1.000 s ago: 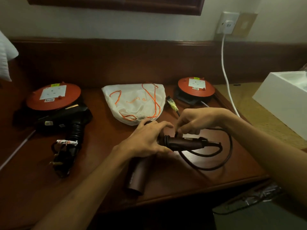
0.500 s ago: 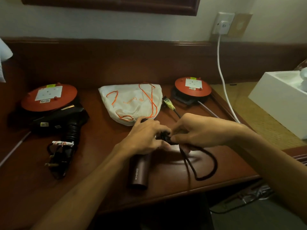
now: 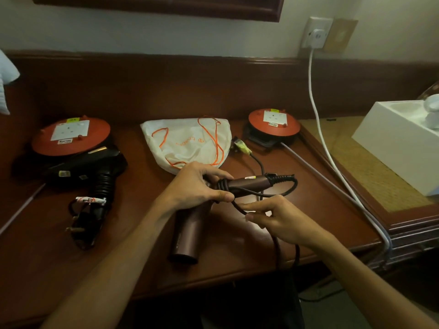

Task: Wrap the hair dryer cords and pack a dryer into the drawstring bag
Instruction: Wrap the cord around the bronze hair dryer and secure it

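A: Hair dryer [image 3: 187, 233], the brown one, lies mid-desk with its barrel pointing toward the person and its folding handle [image 3: 249, 182] sticking out to the right, long axis roughly left-right.

B: Hands?

A: Left hand [image 3: 197, 186] is clamped on the joint where handle meets barrel, thumb pinning a few turns of cord [image 3: 282, 188] already on the handle. Right hand [image 3: 282, 219] sits just below and right of the handle, fingers pinching the loose cord.

B: Where does the slack go?

A: From the pinch it drops over the desk [image 3: 237, 269] edge, out of sight. The cord's root loops out from the handle tip and back toward the right hand.

B: So next move?

A: My guess is another turn: the right hand carries cord up and over the handle, across its long axis, while the left holds. Right hand is the nearer one to the free end.

B: Bag?

A: Drawstring bag [image 3: 187, 143] lies flat just behind the left hand, not touched. Black hair dryer [image 3: 95, 172] far left looks already bundled, a tie on its cord.
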Available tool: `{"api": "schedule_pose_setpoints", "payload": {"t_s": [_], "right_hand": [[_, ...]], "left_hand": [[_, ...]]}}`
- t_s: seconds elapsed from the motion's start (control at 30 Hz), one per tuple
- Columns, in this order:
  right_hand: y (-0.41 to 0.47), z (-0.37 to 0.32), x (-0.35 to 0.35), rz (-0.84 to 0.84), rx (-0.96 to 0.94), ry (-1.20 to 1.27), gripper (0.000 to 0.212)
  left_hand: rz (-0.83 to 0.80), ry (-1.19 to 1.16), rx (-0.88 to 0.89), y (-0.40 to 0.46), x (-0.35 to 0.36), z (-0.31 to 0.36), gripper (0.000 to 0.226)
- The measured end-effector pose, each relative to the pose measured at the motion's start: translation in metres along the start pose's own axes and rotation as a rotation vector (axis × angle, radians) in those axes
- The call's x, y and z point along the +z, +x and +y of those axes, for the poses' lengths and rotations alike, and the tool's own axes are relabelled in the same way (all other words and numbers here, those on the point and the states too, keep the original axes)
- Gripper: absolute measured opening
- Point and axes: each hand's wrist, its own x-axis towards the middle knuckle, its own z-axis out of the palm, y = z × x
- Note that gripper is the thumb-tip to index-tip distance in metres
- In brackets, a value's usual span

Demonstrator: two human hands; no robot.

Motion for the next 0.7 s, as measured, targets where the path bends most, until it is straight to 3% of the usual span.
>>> {"api": "schedule_pose_setpoints", "payload": {"t_s": [0.07, 0.17, 0.33, 0.37, 0.43, 0.5, 0.57, 0.7], "right_hand": [[0.008, 0.01, 0.005, 0.055, 0.03, 0.021, 0.013], [0.023, 0.022, 0.006, 0.115, 0.096, -0.027, 0.029], [0.052, 0.023, -0.014, -0.232, 0.129, 0.213, 0.007], [0.057, 0.026, -0.019, -0.297, 0.181, 0.284, 0.009], [0.068, 0.028, -0.03, -0.419, 0.29, 0.388, 0.034], [0.083, 0.027, -0.037, -0.447, 0.32, 0.208, 0.045], [0.097, 0.025, -0.036, -0.442, 0.404, 0.01, 0.036], [0.106, 0.011, -0.033, -0.459, 0.503, 0.083, 0.032]], "left_hand": [[0.015, -0.029, 0.007, -0.003, -0.001, 0.001, 0.044], [0.008, -0.079, 0.012, -0.009, -0.005, 0.001, 0.039], [0.019, -0.037, 0.062, -0.012, -0.006, -0.007, 0.042], [0.026, -0.007, 0.067, -0.013, -0.007, -0.009, 0.043], [0.036, 0.034, 0.064, -0.014, -0.007, -0.012, 0.046], [0.01, 0.097, 0.075, -0.016, -0.007, -0.013, 0.049], [-0.052, 0.248, 0.113, -0.016, -0.001, -0.008, 0.052], [-0.078, 0.517, 0.062, -0.012, 0.011, 0.006, 0.057]]}}
